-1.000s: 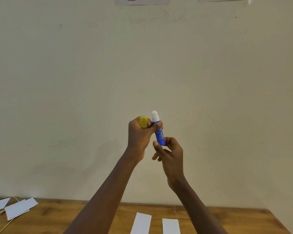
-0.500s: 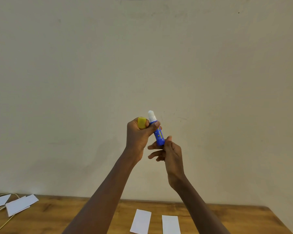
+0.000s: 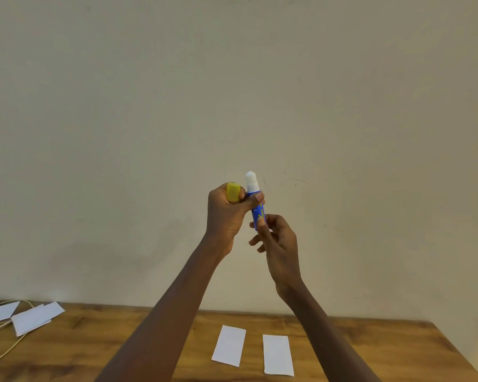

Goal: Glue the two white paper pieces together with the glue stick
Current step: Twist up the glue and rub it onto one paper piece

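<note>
I hold a blue glue stick (image 3: 258, 209) upright in front of the wall, its white glue tip exposed at the top. My left hand (image 3: 227, 213) grips the upper barrel and also clamps the yellow cap (image 3: 233, 192) between its fingers. My right hand (image 3: 276, 238) pinches the bottom end of the stick with thumb and fingers. Two white paper pieces lie side by side on the wooden table (image 3: 370, 351) below: the left piece (image 3: 229, 345) and the right piece (image 3: 278, 355), a small gap between them.
At the table's far left lie several more white paper slips (image 3: 34, 318) over a pale yellow cable (image 3: 3, 354). A plain beige wall rises right behind the table. The table's right corner shows at the lower right.
More white glue shows above the barrel than before. My right fingers have shifted their hold on the stick's base. The camera has tilted down, so more of the table and papers shows.
</note>
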Available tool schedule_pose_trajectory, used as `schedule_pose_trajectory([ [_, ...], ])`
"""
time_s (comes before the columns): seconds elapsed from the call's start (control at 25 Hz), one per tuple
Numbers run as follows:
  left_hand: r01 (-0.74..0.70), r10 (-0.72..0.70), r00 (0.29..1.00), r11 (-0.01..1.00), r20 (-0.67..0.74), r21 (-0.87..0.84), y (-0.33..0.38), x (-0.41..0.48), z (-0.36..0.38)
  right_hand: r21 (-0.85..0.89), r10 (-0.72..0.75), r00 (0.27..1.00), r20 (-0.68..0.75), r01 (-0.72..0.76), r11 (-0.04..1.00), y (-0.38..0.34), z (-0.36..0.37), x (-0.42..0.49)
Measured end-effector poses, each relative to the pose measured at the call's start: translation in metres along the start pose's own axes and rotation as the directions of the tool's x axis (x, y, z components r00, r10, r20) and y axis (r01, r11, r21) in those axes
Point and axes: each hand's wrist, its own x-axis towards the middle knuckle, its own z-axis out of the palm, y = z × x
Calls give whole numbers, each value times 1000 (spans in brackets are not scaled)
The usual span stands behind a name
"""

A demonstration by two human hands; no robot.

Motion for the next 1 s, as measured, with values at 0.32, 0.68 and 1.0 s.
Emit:
schedule_pose_trajectory([
  [0.32, 64, -63, 998, 996, 22, -61, -37, -12, 0, 120, 62, 994, -92, -51, 991, 35, -1, -12],
  [0.68, 323, -321, 946, 946, 45, -40, -128, -34, -12, 258, 233, 968, 87, -248, 934, 113, 6, -22],
  [1.0, 707, -705, 707, 706, 59, -45, -239, -87, -22, -38, 393, 913, -110, -399, 916, 229, 19, -61],
])
